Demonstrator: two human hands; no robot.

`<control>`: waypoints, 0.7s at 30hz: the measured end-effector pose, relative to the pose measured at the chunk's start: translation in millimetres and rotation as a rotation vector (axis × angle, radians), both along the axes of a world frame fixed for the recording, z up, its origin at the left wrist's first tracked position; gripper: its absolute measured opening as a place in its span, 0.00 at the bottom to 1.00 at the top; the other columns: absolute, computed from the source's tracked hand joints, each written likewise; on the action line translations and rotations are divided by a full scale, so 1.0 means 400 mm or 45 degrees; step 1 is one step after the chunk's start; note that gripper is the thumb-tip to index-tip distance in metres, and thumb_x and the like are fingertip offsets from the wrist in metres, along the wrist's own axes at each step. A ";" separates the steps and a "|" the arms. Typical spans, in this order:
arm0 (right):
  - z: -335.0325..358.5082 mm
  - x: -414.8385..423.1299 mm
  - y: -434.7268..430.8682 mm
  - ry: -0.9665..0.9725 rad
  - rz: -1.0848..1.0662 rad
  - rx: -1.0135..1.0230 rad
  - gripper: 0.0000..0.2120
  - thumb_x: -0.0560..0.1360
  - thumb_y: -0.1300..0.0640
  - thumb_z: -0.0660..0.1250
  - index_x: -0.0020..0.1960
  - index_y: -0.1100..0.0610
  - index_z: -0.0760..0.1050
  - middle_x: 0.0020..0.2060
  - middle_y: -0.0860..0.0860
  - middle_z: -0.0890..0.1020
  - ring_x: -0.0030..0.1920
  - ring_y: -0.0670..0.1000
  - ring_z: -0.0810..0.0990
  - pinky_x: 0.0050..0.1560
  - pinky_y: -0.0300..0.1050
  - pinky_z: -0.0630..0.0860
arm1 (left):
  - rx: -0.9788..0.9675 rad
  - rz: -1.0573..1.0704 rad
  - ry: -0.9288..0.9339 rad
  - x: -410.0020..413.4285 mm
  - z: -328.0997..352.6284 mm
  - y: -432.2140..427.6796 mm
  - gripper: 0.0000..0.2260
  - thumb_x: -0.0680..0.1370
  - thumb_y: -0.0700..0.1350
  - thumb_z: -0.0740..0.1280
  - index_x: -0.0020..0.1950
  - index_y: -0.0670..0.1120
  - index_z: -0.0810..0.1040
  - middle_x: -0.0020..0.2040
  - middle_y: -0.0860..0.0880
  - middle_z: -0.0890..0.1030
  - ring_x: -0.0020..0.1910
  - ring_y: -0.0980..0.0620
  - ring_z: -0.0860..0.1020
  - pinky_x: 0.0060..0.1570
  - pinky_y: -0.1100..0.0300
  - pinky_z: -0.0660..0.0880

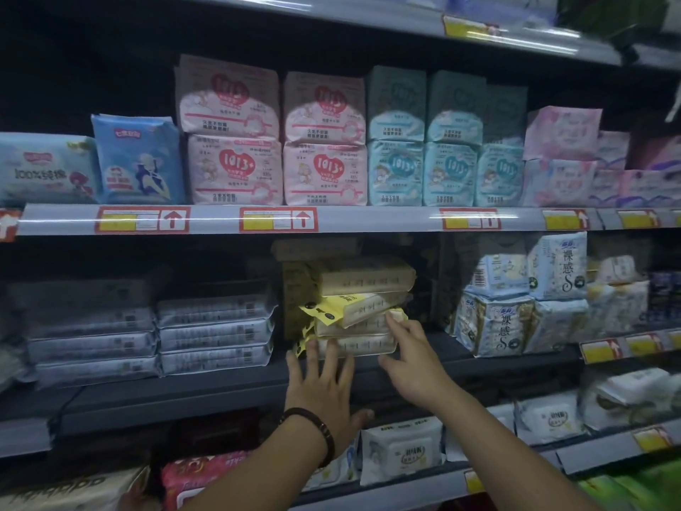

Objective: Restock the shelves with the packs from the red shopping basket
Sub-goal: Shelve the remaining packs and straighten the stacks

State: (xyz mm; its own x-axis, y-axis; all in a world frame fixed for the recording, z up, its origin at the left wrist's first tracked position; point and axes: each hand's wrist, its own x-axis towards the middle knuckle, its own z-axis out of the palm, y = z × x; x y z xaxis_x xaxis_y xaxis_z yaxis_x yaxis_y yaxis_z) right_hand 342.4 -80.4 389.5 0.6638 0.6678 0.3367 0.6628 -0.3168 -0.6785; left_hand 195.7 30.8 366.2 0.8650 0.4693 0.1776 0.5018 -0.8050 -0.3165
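A stack of flat yellow-and-white packs [363,315] lies on the middle shelf [221,389], the upper ones tilted. My left hand [320,385], with a dark bead bracelet on its wrist, is spread open, its fingertips against the bottom pack at the stack's front left. My right hand [412,352] reaches in from the right, fingers apart, fingertips touching the right end of a yellow pack in the stack. Neither hand grips a pack. The red shopping basket is not in view.
Grey flat packs [215,326] are stacked left of the yellow stack, blue-white packs [493,322] to its right. The upper shelf carries pink packs [236,171] and teal packs [423,171]. Wipes packs [401,451] fill the shelf below. Price-tag rails edge each shelf.
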 end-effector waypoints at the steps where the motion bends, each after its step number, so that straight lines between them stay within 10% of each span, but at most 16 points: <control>1: -0.002 0.003 -0.001 0.030 -0.018 0.031 0.35 0.83 0.56 0.68 0.85 0.49 0.56 0.69 0.45 0.62 0.60 0.46 0.74 0.51 0.30 0.73 | 0.032 -0.025 -0.019 0.002 -0.001 -0.003 0.43 0.79 0.73 0.46 0.85 0.48 0.40 0.84 0.42 0.38 0.82 0.34 0.38 0.74 0.26 0.39; 5: 0.009 0.003 0.013 0.192 -0.067 0.145 0.32 0.83 0.59 0.66 0.84 0.51 0.60 0.77 0.53 0.59 0.50 0.43 0.75 0.41 0.25 0.71 | 0.119 -0.127 -0.010 0.014 -0.001 -0.016 0.44 0.80 0.73 0.47 0.85 0.46 0.39 0.84 0.43 0.36 0.82 0.36 0.33 0.75 0.28 0.35; 11: 0.021 0.006 0.048 0.244 -0.040 0.185 0.36 0.82 0.59 0.67 0.85 0.45 0.57 0.83 0.47 0.58 0.80 0.53 0.64 0.71 0.46 0.69 | 0.080 -0.107 0.024 0.024 0.001 -0.004 0.44 0.79 0.74 0.46 0.85 0.49 0.38 0.84 0.45 0.34 0.80 0.35 0.29 0.72 0.26 0.32; 15: 0.028 0.021 0.048 0.262 0.010 0.206 0.35 0.81 0.65 0.65 0.84 0.47 0.60 0.76 0.48 0.65 0.66 0.46 0.69 0.52 0.34 0.70 | 0.102 -0.117 0.017 0.025 -0.004 -0.001 0.44 0.79 0.74 0.46 0.85 0.48 0.38 0.84 0.44 0.34 0.80 0.34 0.29 0.72 0.26 0.31; 21: 0.020 0.018 0.051 0.226 0.022 0.212 0.34 0.81 0.61 0.67 0.84 0.49 0.61 0.75 0.45 0.68 0.74 0.49 0.71 0.74 0.49 0.70 | 0.143 -0.176 -0.033 0.037 -0.004 -0.003 0.46 0.80 0.73 0.47 0.84 0.44 0.37 0.83 0.43 0.32 0.81 0.37 0.29 0.75 0.28 0.34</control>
State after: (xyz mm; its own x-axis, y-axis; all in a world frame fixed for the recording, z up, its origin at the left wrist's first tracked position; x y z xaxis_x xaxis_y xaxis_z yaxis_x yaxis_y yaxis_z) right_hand 349.7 -60.2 397.7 0.7115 0.6244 0.3224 0.5330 -0.1804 -0.8267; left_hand 210.7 29.5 364.4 0.9142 0.3224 0.2454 0.3982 -0.8270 -0.3970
